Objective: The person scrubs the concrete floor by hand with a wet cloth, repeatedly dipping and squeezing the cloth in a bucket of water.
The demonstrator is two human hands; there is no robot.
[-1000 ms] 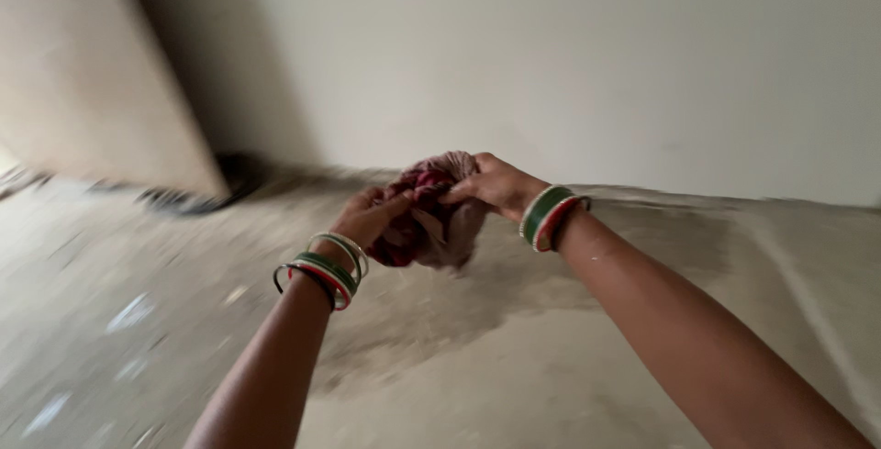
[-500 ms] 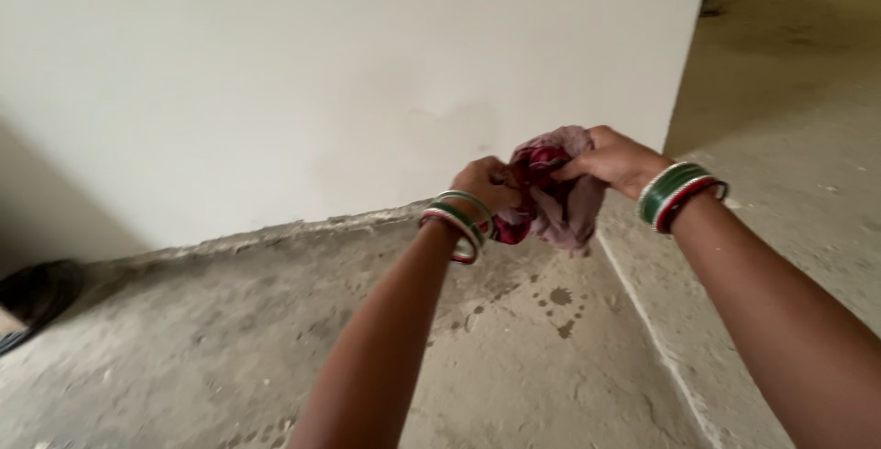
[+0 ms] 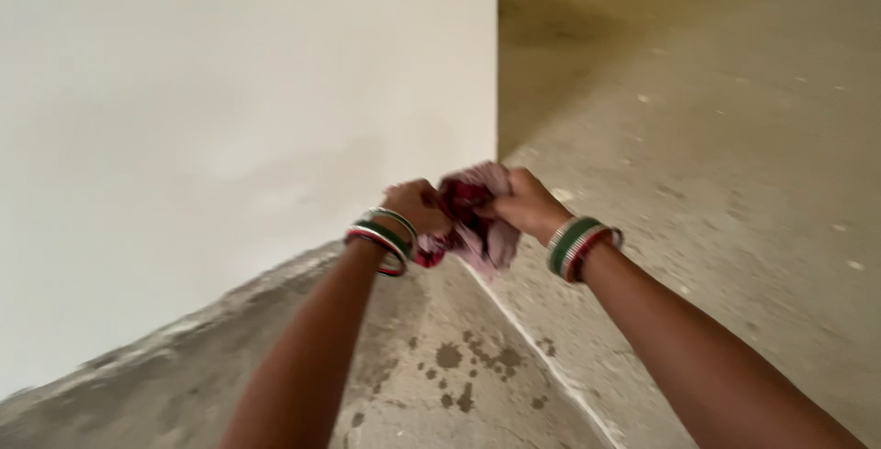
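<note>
Out in front of the chest, at mid-frame, both hands are clamped on one bunched cloth [image 3: 477,220]. It is a small wad of red and pale pink fabric, crumpled tight, held in the air well above the floor [image 3: 734,137]. The left hand [image 3: 418,206] grips the cloth's left end with its fingers curled shut around it; the right hand [image 3: 523,203] grips the right end and the top, knuckles up, fingers closed over the fabric. The two hands sit close together, with only the wad between them. A loose pink fold hangs down below the right hand.

Each wrist carries a stack of bangles in green, red and white: the left bangles [image 3: 384,238] and the right bangles [image 3: 578,247]. Both forearms run up from the lower edge of the view and meet at the cloth.

Behind the hands stands a plain pale wall [image 3: 229,91], which ends at a vertical corner just above the cloth. Right of that corner the bare concrete floor stretches away, speckled with small light bits. Below the hands, near the foot of the wall, dark wet spots [image 3: 468,366] dot the floor, and a pale line runs slantwise across the concrete beside them.
</note>
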